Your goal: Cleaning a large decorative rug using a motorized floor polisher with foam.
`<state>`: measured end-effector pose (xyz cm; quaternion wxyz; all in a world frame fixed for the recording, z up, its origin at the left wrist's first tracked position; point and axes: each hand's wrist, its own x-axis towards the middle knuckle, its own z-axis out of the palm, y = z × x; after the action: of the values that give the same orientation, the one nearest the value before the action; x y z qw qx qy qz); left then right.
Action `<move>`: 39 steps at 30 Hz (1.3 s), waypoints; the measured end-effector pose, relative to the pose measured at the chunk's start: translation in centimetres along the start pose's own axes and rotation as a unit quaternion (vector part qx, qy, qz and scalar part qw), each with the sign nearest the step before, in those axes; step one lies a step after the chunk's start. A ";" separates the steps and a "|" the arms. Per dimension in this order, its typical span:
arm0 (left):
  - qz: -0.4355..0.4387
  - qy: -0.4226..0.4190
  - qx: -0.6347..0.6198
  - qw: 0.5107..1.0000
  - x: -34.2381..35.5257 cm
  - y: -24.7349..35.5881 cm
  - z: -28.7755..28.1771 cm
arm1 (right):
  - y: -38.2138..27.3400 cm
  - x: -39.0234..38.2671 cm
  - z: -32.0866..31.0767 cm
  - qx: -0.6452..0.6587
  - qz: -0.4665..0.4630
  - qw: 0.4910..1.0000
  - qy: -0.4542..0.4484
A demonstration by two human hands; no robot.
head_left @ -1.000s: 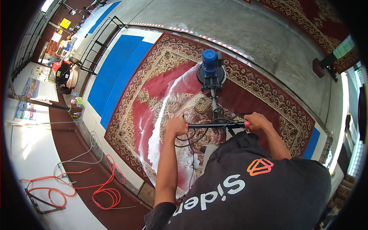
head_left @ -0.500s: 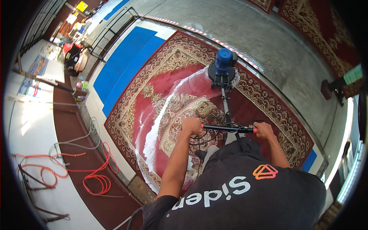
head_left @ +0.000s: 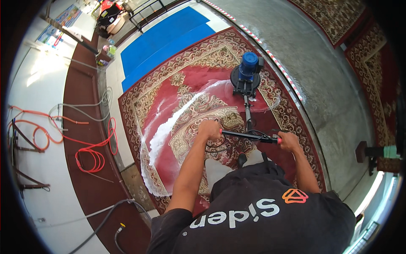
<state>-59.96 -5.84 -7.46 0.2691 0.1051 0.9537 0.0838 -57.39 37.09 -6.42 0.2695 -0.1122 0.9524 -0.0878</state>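
My left hand grips the left end of a black handlebar with a red grip, and my right hand holds its right end. Cables loop around the bar. A grey pole runs from it to a floor machine with a blue motor on a round black base, resting on a red patterned rug. A curved band of white foam lies across the rug's left part, with a thinner wet trail beside the machine.
Blue mats lie beyond the rug. Red hoses and a grey hose hang at the left. Further patterned rugs lie at the right beside a stand. A black metal railing stands at the back.
The view has swung, shifting the left-side hoses upward. The machine and bar have moved slightly right, and more wet foam shows to the machine's right. Both hands still hold the bar.
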 end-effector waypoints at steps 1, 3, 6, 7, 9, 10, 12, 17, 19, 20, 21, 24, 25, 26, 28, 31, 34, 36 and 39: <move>-0.018 -0.001 -0.004 1.000 0.2 -0.7 0.0 | -0.1 1.0 -0.5 -0.007 -0.009 1.000 -0.007; -0.030 0.006 -0.009 0.999 0.6 -2.0 -0.5 | -0.7 3.2 -1.3 -0.001 -0.028 1.000 0.008; -0.053 0.023 -0.026 0.998 0.3 -4.1 -1.3 | -2.1 6.0 -2.0 -0.020 -0.049 0.999 -0.004; -0.058 0.017 -0.024 0.998 0.0 -4.9 -1.7 | -2.7 7.1 -2.2 -0.016 -0.065 0.998 -0.010; -0.075 0.013 -0.031 0.997 -1.0 -6.3 -2.3 | -4.3 9.1 -2.8 -0.026 -0.085 0.996 -0.017; -0.072 0.024 -0.051 0.996 -1.7 -7.2 -2.9 | -5.6 10.3 -3.2 -0.027 -0.098 0.995 -0.018; -0.096 0.044 -0.083 0.991 -2.3 -9.8 -2.6 | -7.5 12.1 -3.6 -0.041 -0.112 0.993 -0.021; -0.104 0.037 -0.093 0.990 -4.7 -12.8 -3.2 | -10.4 15.2 -2.7 -0.057 -0.154 0.986 -0.024; -0.127 0.062 -0.109 0.984 -5.1 -14.6 -1.2 | -12.2 16.8 -2.7 -0.075 -0.166 0.983 -0.038; -0.124 0.081 -0.110 0.983 -5.1 -15.5 -0.1 | -13.1 17.8 -2.8 -0.088 -0.191 0.976 -0.049; -0.145 0.081 -0.124 0.978 -5.4 -15.9 0.3 | -13.7 18.3 -2.8 -0.080 -0.177 0.980 -0.047; -0.159 0.101 -0.150 0.971 -6.9 -18.2 0.0 | -16.1 21.1 -3.4 -0.102 -0.200 0.973 -0.050; -0.176 0.107 -0.161 0.965 -7.3 -18.8 0.2 | -17.4 22.1 -4.3 -0.113 -0.218 0.967 -0.059; -0.192 0.112 -0.172 0.960 -7.7 -19.4 0.5 | -18.6 23.1 -5.0 -0.124 -0.236 0.962 -0.066; -0.205 0.124 -0.188 0.953 -8.6 -20.6 0.3 | -20.0 25.0 -5.5 -0.146 -0.249 0.955 -0.063; -0.239 0.129 -0.203 0.941 -10.4 -21.7 0.5 | -24.7 26.8 -7.5 -0.141 -0.289 0.944 -0.072; -0.267 0.158 -0.225 0.924 -12.2 -22.7 0.6 | -27.8 29.8 -8.2 -0.169 -0.329 0.926 -0.080; -0.283 0.160 -0.235 0.916 -12.7 -22.9 0.7 | -29.0 32.3 -8.5 -0.174 -0.358 0.915 -0.072; -0.346 0.145 -0.246 0.894 -13.4 -22.6 1.1 | -31.9 34.7 -8.9 -0.178 -0.388 0.898 -0.109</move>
<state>-51.68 -30.78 -6.65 0.1574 -0.3143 0.9070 0.2319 -85.64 -1.61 -8.82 0.2914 -0.5275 0.7980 -0.0021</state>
